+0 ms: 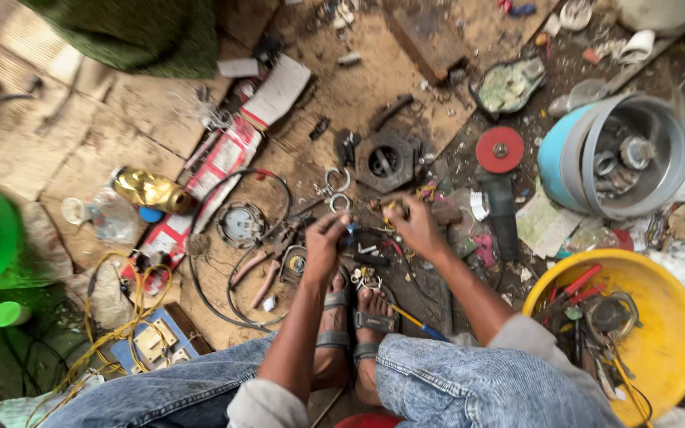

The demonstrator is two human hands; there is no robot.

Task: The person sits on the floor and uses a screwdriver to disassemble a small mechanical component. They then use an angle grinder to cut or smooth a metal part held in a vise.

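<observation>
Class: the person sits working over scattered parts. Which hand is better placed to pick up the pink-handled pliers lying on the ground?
Probably the left hand: the pink-handled pliers lie just to its left, while the right hand would have to cross over.

a floor repair workshop: pliers [267, 273], angle grinder [501, 178], scattered wires.

We sat with our left hand [325, 238] and right hand [414, 226] close together above our sandalled feet [352, 329]. Pliers [267, 265] lay left of the hands, a grinder [499, 178] to their right, a square metal housing [386, 161] beyond them. A basin [667, 341] holding tools sat at our right knee, a bucket [616, 154] behind it.
</observation>
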